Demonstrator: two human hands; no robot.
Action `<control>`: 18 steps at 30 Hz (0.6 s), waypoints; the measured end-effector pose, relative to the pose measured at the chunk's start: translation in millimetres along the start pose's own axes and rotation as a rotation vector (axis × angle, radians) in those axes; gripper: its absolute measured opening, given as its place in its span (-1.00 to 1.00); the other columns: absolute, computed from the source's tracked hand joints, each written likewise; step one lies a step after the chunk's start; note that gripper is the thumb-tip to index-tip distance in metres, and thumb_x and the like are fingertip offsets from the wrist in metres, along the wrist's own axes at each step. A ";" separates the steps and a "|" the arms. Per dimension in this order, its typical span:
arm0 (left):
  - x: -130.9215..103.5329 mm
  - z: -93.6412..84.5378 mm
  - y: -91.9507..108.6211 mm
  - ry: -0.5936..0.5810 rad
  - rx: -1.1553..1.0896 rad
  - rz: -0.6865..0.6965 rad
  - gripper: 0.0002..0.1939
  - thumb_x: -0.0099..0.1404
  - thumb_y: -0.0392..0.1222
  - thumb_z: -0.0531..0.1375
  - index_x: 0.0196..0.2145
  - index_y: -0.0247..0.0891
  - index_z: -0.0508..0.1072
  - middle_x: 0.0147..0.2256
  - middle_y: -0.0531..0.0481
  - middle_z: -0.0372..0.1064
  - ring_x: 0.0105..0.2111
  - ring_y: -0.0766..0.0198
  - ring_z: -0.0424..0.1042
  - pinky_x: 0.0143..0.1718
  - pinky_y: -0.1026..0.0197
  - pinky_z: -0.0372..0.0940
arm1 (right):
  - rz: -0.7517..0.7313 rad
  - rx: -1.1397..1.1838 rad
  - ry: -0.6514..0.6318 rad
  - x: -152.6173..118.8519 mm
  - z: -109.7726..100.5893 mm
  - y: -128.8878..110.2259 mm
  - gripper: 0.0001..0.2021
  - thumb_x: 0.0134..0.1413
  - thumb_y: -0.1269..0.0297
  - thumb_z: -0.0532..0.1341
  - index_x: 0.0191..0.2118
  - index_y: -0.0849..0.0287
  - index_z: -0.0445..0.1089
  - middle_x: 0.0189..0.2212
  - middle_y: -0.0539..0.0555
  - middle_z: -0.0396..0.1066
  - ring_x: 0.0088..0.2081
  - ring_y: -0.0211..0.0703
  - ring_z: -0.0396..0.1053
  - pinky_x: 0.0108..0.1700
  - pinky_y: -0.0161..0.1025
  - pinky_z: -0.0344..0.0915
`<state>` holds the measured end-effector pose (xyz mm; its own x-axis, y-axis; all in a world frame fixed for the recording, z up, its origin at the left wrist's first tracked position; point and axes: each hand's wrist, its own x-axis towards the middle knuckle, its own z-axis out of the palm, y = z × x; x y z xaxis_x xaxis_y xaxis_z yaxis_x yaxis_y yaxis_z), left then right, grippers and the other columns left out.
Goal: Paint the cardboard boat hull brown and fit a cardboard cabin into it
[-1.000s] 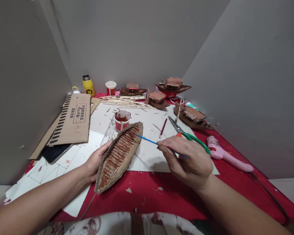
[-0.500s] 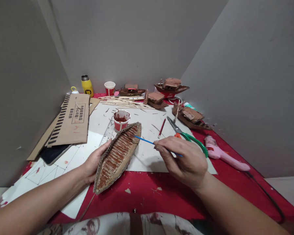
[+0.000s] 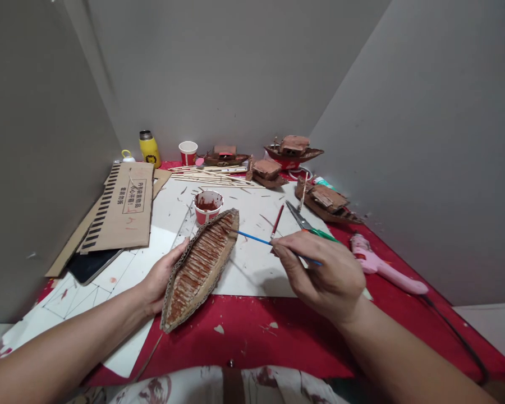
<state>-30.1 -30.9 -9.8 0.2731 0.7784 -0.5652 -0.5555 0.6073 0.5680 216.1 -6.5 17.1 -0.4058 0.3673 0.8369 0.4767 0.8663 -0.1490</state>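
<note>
Left hand: closed around the left side of a cardboard boat hull, its fingers partly hidden behind it. The hull is held tilted above the front of the table, just before a paint cup; reddish-brown colour covers its ribbed interior (unevenly, with pale streaks). Right hand: pinching a blue brush between thumb and fingers, tip at the hull's far right edge; contact cannot be confirmed. Scissors lie beyond this hand, a pink glue gun to its right.

Cardboard boat: rust-brown stripes, tan side. Brush handle: blue. Glue gun: pink. Bottle: yellow.
</note>
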 end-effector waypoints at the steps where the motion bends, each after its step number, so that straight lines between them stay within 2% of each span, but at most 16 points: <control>1: 0.1 0.3 0.9 0.002 -0.002 0.025 -0.60 0.41 -0.04 0.03 -0.11 -0.38 0.52 -0.27 -0.24 0.59 -0.37 0.03 0.58 -0.32 0.07 0.46 | 0.015 -0.025 -0.015 -0.1 -1.0 0.2 -0.85 0.15 0.52 0.20 -0.22 0.13 0.36 -0.47 0.04 0.50 -0.48 -0.22 0.44 -0.43 -0.30 0.35; 4: -0.1 1.8 2.6 0.004 -0.006 0.048 -0.58 0.42 -0.04 0.01 -0.11 -0.41 0.52 -0.27 -0.26 0.59 -0.38 0.03 0.58 -0.33 0.08 0.46 | 0.053 -0.044 -0.002 -2.2 -3.5 0.4 -0.83 0.14 0.52 0.22 -0.21 0.10 0.37 -0.49 0.00 0.49 -0.50 -0.22 0.42 -0.43 -0.28 0.35; 8: -0.2 0.8 -0.2 0.005 0.006 0.019 -0.62 0.40 -0.07 0.05 -0.05 -0.37 0.51 -0.28 -0.24 0.59 -0.38 0.03 0.59 -0.36 0.10 0.46 | 0.033 0.034 0.057 -3.5 -2.6 0.6 -0.79 0.13 0.54 0.21 -0.17 0.09 0.38 -0.43 0.02 0.53 -0.44 -0.20 0.47 -0.38 -0.27 0.39; 11: 0.2 -0.8 -1.4 -0.009 0.001 -0.009 -0.64 0.39 -0.08 0.07 -0.06 -0.35 0.52 -0.27 -0.23 0.60 -0.37 0.03 0.59 -0.36 0.09 0.47 | 0.027 0.024 0.003 -1.2 -1.8 1.7 -0.83 0.13 0.54 0.21 -0.21 0.12 0.37 -0.45 0.04 0.51 -0.46 -0.20 0.46 -0.41 -0.28 0.37; 14: 1.0 0.3 1.9 -0.005 -0.031 0.012 -0.59 0.40 -0.04 0.04 -0.10 -0.41 0.53 -0.27 -0.27 0.59 -0.37 0.01 0.59 -0.33 0.07 0.48 | 0.061 -0.034 -0.005 -0.7 -3.5 3.9 -0.86 0.13 0.52 0.21 -0.25 0.12 0.37 -0.50 0.01 0.47 -0.50 -0.22 0.41 -0.45 -0.28 0.32; 18: 0.1 3.9 10.5 0.015 -0.072 0.042 -0.52 0.42 0.01 -0.01 -0.15 -0.47 0.53 -0.34 -0.30 0.59 -0.42 0.03 0.59 -0.40 0.11 0.48 | 0.170 0.049 0.146 -5.4 -6.1 6.7 -0.85 0.12 0.51 0.22 -0.24 0.11 0.41 -0.49 0.00 0.46 -0.49 -0.21 0.42 -0.47 -0.28 0.33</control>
<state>-32.8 -23.8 -1.6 0.2369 0.8004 -0.5506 -0.6216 0.5604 0.5472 226.3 -4.7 14.7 -0.2039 0.4594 0.8645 0.4885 0.8130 -0.3168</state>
